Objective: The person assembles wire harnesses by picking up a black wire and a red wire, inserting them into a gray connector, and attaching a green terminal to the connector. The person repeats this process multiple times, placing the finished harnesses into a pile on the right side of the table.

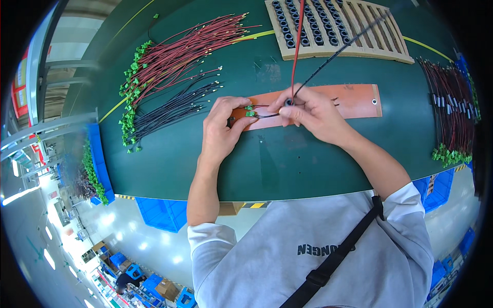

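Over the left end of an orange strip board (pixel 359 102), my left hand (pixel 220 128) pinches two small green connectors (pixel 250 113) between thumb and fingers. A red wire (pixel 296 56) and a black wire (pixel 328 60) lead from them to my right hand (pixel 321 115). There, thumb and fingers close on a small dark ring (pixel 288 102), with the wires appearing to pass through it. Beyond the ring, both wires stretch up and away above the table. The exact path inside the ring is partly hidden by my fingers.
A wooden slotted tray (pixel 405 55) with rows of dark rings (pixel 304 36) lies at the back. Red wires (pixel 190 43) and black wires (pixel 172 110) with green connectors spread at left. Finished-looking wire bundles (pixel 452 102) lie right. Blue bins (pixel 162 213) stand below the table edge.
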`<state>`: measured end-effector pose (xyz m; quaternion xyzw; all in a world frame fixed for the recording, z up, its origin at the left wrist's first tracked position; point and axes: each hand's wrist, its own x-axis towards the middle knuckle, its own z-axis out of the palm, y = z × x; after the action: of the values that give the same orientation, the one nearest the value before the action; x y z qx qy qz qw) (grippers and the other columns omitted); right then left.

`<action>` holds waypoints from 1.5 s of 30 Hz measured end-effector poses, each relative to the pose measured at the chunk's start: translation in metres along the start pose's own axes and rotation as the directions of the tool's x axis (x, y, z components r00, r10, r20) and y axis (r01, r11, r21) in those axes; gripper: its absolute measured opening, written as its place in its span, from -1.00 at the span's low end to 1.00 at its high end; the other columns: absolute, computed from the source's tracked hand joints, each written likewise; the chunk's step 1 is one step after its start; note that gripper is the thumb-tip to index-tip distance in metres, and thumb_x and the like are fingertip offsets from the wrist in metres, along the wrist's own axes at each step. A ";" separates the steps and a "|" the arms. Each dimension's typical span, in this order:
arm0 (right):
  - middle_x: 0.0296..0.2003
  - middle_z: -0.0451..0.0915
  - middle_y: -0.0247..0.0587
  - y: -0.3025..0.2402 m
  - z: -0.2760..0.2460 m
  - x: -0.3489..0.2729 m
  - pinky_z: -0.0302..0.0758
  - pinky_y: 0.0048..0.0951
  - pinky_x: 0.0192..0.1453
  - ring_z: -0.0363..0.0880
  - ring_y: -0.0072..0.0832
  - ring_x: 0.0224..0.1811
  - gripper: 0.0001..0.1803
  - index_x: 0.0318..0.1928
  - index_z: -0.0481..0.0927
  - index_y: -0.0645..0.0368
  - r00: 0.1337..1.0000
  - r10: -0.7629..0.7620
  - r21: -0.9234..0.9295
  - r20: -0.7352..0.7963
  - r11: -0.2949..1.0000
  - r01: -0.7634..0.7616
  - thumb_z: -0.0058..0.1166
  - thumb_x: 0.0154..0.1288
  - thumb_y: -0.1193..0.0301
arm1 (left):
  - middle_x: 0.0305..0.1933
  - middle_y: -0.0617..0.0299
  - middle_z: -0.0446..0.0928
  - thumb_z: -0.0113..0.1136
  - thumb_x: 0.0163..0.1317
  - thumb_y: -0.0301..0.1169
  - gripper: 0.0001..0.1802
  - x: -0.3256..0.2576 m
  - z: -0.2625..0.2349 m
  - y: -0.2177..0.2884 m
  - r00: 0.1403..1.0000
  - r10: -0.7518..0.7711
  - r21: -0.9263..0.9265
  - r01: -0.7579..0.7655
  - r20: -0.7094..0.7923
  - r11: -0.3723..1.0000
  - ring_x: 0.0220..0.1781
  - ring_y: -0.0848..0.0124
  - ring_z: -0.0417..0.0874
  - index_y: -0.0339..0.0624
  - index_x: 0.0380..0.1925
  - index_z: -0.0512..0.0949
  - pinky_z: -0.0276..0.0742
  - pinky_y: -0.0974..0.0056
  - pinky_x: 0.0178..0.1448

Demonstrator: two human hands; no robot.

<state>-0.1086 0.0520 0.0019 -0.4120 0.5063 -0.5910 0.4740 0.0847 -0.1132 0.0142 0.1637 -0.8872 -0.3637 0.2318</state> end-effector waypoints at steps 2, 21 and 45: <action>-0.14 0.68 -0.25 -0.004 0.001 0.001 0.57 -0.58 -0.19 0.62 -0.66 -0.27 -0.84 0.03 0.50 0.21 0.997 0.046 0.138 -0.065 0.990 -0.037 0.01 0.60 0.40 | -0.06 0.11 0.71 0.55 -0.05 -0.61 -0.51 0.002 -0.001 0.000 0.997 0.067 0.050 -0.068 0.023 0.996 0.02 0.19 0.70 -0.24 -0.04 0.64 0.64 0.20 0.09; -0.50 0.65 -0.07 -0.004 0.008 -0.003 0.53 -0.27 -0.38 0.69 -0.24 -0.49 -0.78 -0.10 0.58 0.24 0.991 -0.130 -0.340 -0.027 0.934 0.113 0.10 0.52 0.31 | 0.07 0.17 0.65 0.34 0.05 -0.45 -0.56 0.042 0.003 0.035 0.716 0.663 0.734 -0.568 0.217 0.373 -0.19 0.35 0.61 -0.24 0.01 0.71 0.54 0.28 -0.17; -0.44 0.57 -0.35 -0.009 -0.002 0.011 0.32 -0.63 -0.57 0.50 -0.72 -0.55 -0.76 -0.09 0.51 0.25 0.969 0.242 0.180 -0.047 0.956 -0.230 0.11 0.56 0.30 | -0.16 0.06 0.67 0.26 0.30 -0.70 -0.88 -0.005 -0.008 0.043 0.901 -0.404 -0.747 0.378 0.160 0.548 -0.21 0.25 0.81 -0.33 -0.19 0.58 0.78 0.28 -0.12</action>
<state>-0.1141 0.0425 0.0103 -0.2852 0.5144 -0.5858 0.5576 0.0877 -0.0866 0.0489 0.2493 -0.5875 -0.7419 0.2057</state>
